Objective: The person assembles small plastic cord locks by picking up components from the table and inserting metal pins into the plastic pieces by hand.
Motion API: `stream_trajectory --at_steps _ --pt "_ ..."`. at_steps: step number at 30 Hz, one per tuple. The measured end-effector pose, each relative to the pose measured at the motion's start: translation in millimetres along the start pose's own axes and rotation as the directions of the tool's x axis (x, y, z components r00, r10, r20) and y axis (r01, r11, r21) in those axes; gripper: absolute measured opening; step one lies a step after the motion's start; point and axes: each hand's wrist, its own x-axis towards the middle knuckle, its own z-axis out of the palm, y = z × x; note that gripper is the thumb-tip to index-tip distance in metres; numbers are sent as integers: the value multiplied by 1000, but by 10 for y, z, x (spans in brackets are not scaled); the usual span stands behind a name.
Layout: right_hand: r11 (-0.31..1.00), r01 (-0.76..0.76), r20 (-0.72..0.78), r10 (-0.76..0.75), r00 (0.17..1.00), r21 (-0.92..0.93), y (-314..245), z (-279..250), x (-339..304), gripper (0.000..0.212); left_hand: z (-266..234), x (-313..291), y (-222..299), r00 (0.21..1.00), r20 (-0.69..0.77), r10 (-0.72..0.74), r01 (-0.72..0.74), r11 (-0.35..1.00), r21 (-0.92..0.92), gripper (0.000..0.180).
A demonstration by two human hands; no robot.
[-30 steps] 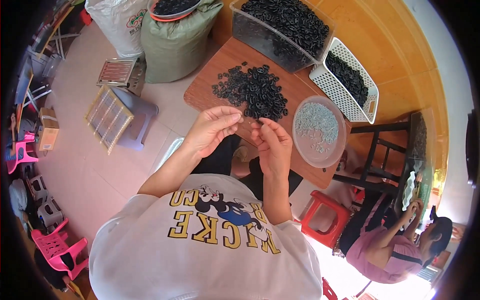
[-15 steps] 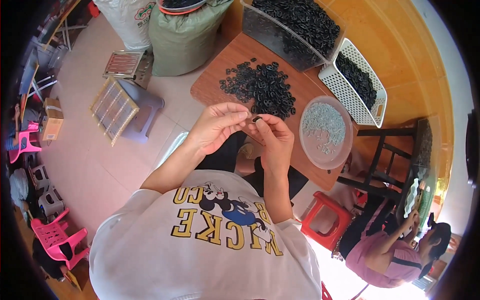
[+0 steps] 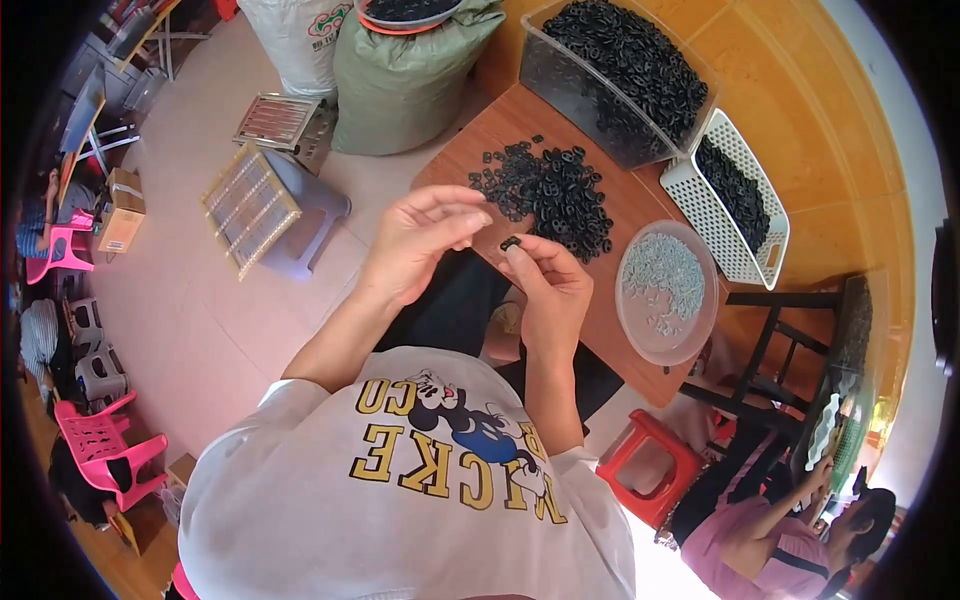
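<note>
My right hand [image 3: 552, 290] pinches a small black piece with holes [image 3: 511, 242] between thumb and forefinger, in front of my chest. Just to its left, my left hand [image 3: 415, 245] is closed, thumb tip against the fingers; whether something tiny is in that pinch I cannot make out. Both hands are over the near edge of a brown wooden table [image 3: 455, 160]. Beyond them lies a loose heap of like black pieces [image 3: 565, 200]. At the right, a round translucent bowl [image 3: 640, 338] holds many small pale blue-grey pieces [image 3: 665, 275].
A clear bin [image 3: 560, 85] full of black pieces stands at the table's back, beside a white perforated basket [image 3: 712, 225] of more. Left of the table are a green sack [image 3: 395, 90] and a low stool [image 3: 310, 220]. At right sit a red stool [image 3: 650, 470] and another person [image 3: 755, 540].
My hands have drawn a little apart; the black piece stays in my right hand. The whole view has shifted, so the table and its contents appear farther right.
</note>
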Motion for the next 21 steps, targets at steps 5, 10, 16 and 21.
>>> stream_trajectory --at_steps 5,10,16,21 --pt "998 56 -43 -58 997 -37 -68 -57 -38 14 64 6 -140 989 124 -81 82 997 -5 24" --pt "997 51 -34 -53 998 -65 -47 -99 -51 14 119 -21 -198 988 105 -114 116 993 -14 23" --pt "997 50 -10 -51 999 -58 -32 -127 -56 12 99 -27 -230 984 121 -130 132 991 -5 23" --pt "994 81 -34 -84 996 -79 -27 -106 -57 13 68 -29 -249 981 108 -163 163 987 4 24"
